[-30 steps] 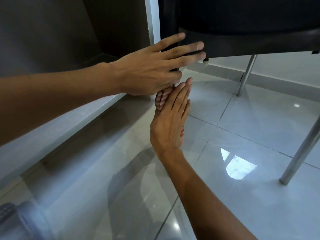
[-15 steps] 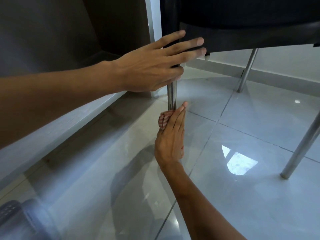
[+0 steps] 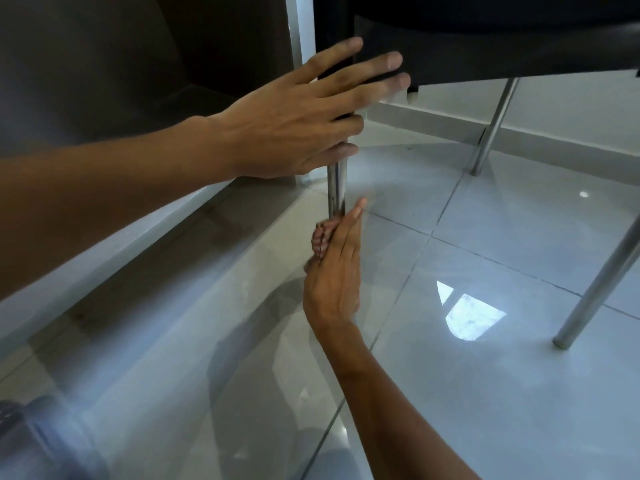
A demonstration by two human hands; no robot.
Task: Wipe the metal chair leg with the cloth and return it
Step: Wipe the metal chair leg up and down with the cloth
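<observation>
While right hand (image 3: 332, 271) grip clamps striped cloth (image 3: 320, 237) round chrome chair leg (image 3: 336, 188), keep pressure even, stroke toward 6 o'clock; left hand (image 3: 294, 126) flat, splayed, bracing seat (image 3: 485, 46).

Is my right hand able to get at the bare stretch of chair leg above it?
Probably yes. The right hand, wrapped with the cloth on the chair leg, sits just below a bare shiny stretch; only the left hand caps the top.
</observation>
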